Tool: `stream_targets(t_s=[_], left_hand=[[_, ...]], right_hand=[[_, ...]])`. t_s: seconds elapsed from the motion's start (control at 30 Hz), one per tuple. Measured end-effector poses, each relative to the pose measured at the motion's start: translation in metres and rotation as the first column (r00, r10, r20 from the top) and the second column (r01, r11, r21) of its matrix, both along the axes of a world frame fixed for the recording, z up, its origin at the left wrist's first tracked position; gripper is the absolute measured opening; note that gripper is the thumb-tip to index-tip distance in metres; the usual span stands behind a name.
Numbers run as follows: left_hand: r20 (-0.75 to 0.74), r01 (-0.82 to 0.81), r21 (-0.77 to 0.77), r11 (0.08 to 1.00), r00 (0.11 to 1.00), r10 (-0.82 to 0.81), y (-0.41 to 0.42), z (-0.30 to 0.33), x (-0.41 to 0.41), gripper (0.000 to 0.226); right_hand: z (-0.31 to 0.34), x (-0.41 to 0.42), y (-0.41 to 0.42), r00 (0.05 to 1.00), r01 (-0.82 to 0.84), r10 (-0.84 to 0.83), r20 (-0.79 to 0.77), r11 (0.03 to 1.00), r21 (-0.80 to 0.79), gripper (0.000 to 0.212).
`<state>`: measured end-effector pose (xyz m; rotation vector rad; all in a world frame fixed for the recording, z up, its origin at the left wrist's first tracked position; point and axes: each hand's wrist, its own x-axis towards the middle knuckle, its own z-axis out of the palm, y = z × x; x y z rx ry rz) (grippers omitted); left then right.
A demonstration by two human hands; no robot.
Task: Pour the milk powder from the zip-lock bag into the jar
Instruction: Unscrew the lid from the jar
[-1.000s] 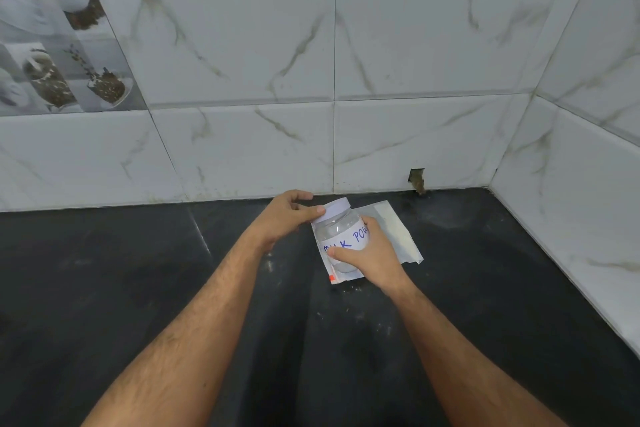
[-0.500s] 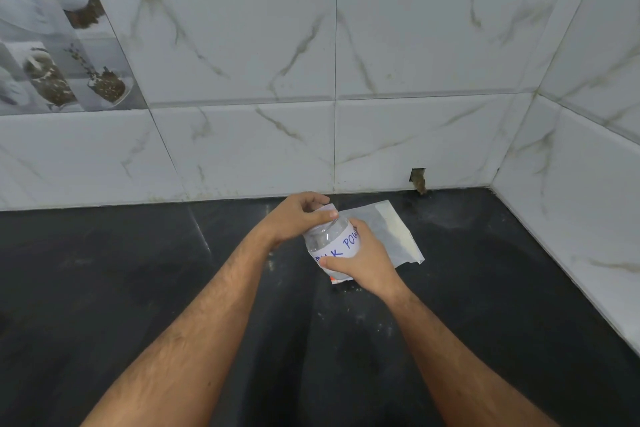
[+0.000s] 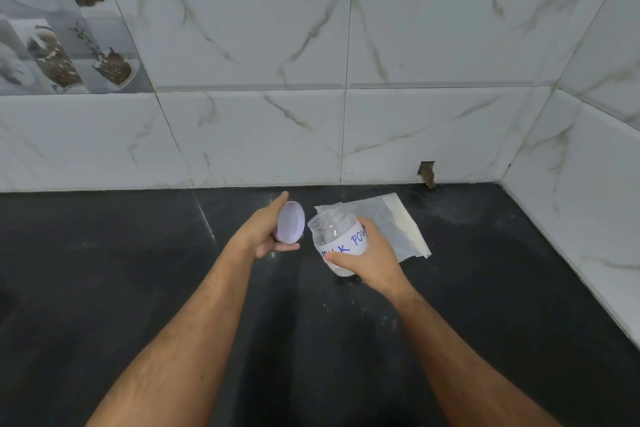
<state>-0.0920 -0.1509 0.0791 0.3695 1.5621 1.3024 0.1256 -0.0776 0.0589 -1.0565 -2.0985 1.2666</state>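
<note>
The right hand (image 3: 367, 256) grips the clear jar (image 3: 337, 241) — mouth open, tilted toward the left hand (image 3: 266, 236), a little white powder at its base. The left hand clasps the pale lid (image 3: 290, 221), just beside the jar's mouth. Beyond the right hand, the zip-lock bag (image 3: 398, 229) lies flat on the dark worktop (image 3: 104, 270).

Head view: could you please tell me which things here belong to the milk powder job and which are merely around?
Job: jar in right hand; lid in left hand; zip-lock bag.
Around: black countertop; marble wall tiles; picture tiles; wall hole.
</note>
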Motion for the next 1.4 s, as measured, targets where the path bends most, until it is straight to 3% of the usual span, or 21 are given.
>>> stream_targets(t_s=[0.1, 0.17, 0.4, 0.57, 0.63, 0.73, 0.8, 0.87, 0.97, 1.1, 1.2, 1.3, 1.4], left_hand=[[0.142, -0.075, -0.046, 0.996, 0.987, 0.080, -0.016, -0.024, -0.014, 0.072], [0.153, -0.073, -0.081, 0.994, 0.984, 0.085, -0.028, -0.037, -0.020, 0.061], [-0.066, -0.175, -0.279, 0.944, 0.984, 0.163, -0.067, -0.087, -0.037, 0.038], [-0.237, -0.225, -0.338, 0.914, 0.960, 0.149, -0.081, -0.112, -0.042, 0.031], [-0.406, -0.247, -0.401, 0.882, 0.911, 0.071, -0.084, -0.116, -0.041, 0.028], [-0.644, -0.279, -0.524, 0.805, 0.748, -0.160, -0.088, -0.112, -0.036, 0.032], [-0.705, -0.300, -0.594, 0.746, 0.642, -0.303, -0.088, -0.111, -0.035, 0.037], [-0.705, -0.304, -0.621, 0.722, 0.619, -0.346, -0.087, -0.113, -0.034, 0.039], [-0.733, -0.314, -0.581, 0.751, 0.602, -0.316, -0.089, -0.116, -0.034, 0.042], [-0.828, -0.300, -0.361, 0.883, 0.538, -0.155, -0.088, -0.111, -0.031, 0.040], [-0.742, -0.143, -0.240, 0.960, 0.665, -0.086, -0.078, -0.101, -0.025, 0.030], [-0.580, 0.088, -0.158, 0.983, 0.798, -0.165, -0.073, -0.091, -0.010, 0.033], [-0.547, 0.209, -0.097, 0.973, 0.805, -0.227, -0.072, -0.085, 0.004, 0.038]], right_hand=[[-0.004, -0.003, 0.000, 1.000, 0.019, -0.019, 0.002, 1.000, -0.020, 0.072], [-0.008, -0.005, -0.001, 1.000, 0.027, -0.027, 0.003, 0.999, -0.029, 0.072], [-0.017, -0.013, -0.011, 1.000, 0.026, -0.025, 0.008, 0.996, -0.080, 0.071], [-0.023, -0.019, -0.018, 1.000, 0.012, -0.011, 0.012, 0.992, -0.126, 0.078], [-0.027, -0.021, -0.019, 1.000, 0.016, -0.015, 0.009, 0.991, -0.132, 0.076], [-0.034, -0.024, -0.020, 1.000, 0.027, -0.027, 0.004, 0.991, -0.129, 0.077], [-0.036, -0.025, -0.020, 1.000, 0.031, -0.031, -0.001, 0.992, -0.125, 0.077], [-0.038, -0.027, -0.022, 1.000, 0.028, -0.028, -0.004, 0.992, -0.123, 0.077], [-0.044, -0.029, -0.024, 1.000, 0.023, -0.022, 0.011, 0.992, -0.127, 0.079], [-0.053, -0.032, -0.029, 0.999, 0.035, -0.030, 0.036, 0.991, -0.126, 0.071], [-0.060, -0.037, -0.036, 0.998, 0.047, -0.043, 0.038, 0.993, -0.107, 0.067], [-0.071, -0.044, -0.041, 0.999, 0.033, -0.030, 0.023, 0.993, -0.113, 0.072], [-0.077, -0.049, -0.045, 1.000, 0.003, -0.003, -0.002, 0.992, -0.123, 0.077]])
